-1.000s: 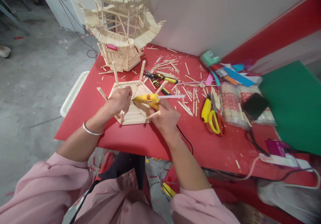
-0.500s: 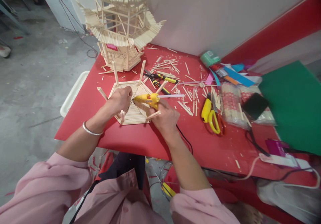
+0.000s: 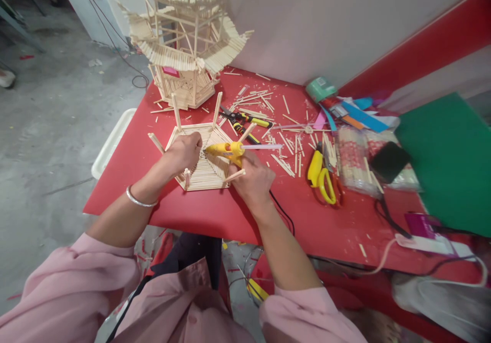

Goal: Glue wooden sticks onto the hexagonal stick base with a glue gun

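Note:
A six-sided wooden stick base with short upright posts lies on the red table in front of me. My right hand is wrapped round a yellow glue gun, a clear glue stick jutting from its back. The gun's nozzle points left, at about the middle of the base. Over the left half of the base is my left hand, its fingers curled together close to the nozzle. Whatever those fingers pinch, if anything, is hidden.
A tiered stick pagoda stands behind the base. Pliers, loose sticks and yellow-handled scissors lie to the right. Beyond them are packs of sticks, a dark phone-like object, a green board and a power strip.

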Demonstrator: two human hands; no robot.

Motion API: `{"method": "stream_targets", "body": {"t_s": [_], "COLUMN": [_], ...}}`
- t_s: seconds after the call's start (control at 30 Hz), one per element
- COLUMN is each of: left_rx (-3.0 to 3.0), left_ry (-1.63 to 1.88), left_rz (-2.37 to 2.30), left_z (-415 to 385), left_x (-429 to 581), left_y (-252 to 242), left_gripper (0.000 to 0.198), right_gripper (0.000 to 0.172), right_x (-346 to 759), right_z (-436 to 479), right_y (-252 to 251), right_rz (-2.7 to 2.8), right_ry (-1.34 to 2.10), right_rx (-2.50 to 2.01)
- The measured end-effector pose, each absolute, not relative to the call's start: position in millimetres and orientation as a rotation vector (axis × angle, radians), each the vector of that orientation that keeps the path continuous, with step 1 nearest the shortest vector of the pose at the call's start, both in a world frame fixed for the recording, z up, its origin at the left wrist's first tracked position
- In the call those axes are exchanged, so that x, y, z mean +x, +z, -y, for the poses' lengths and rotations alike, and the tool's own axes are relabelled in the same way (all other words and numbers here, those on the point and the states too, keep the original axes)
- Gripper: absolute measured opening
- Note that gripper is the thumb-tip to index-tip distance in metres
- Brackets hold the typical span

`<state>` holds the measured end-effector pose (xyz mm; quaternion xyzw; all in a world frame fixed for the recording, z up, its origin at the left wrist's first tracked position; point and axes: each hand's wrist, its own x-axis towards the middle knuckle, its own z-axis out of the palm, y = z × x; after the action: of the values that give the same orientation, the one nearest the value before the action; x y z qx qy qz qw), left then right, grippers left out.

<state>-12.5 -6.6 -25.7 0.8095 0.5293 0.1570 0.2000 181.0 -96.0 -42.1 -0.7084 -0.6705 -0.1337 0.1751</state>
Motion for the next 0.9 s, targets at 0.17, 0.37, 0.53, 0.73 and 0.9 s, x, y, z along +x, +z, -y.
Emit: {"method": "stream_targets", "body": {"t_s": [0.17, 0.37, 0.53, 0.73, 0.9], "left_rx": [2.273, 2.262, 2.254, 2.22, 2.225], "left_ry": [0.448, 0.433, 0.412, 0.388, 0.387], "left_rz": [-1.478, -1.485, -1.502, -1.508, -1.505], "left_z": [6.1, 5.8, 5.9, 6.5, 6.2], "left_x": [-12.6, -12.7, -11.7, -10.9, -11.2], "left_y": [-27.9, -27.7, -25.5, -22.8, -22.8], "left_gripper": [0.016, 0.015, 0.016, 0.017, 0.017], "right_gripper": [0.031, 0.029, 0.028, 0.026, 0.024], "right_x": [180.9, 179.1, 179.7, 182.1, 182.8], "right_z": [96.0, 95.5, 97.8, 100.8, 101.8], "right_y": [-42.7, -40.0, -38.6, -38.3, -38.5], "right_rz": [1.89, 1.893, 1.905, 1.895, 1.885], "right_ry": [-0.399, -0.397, -0.37, -0.414, -0.473], "right_rx": [-1.993, -2.02, -1.995, -2.003, -2.005]}}
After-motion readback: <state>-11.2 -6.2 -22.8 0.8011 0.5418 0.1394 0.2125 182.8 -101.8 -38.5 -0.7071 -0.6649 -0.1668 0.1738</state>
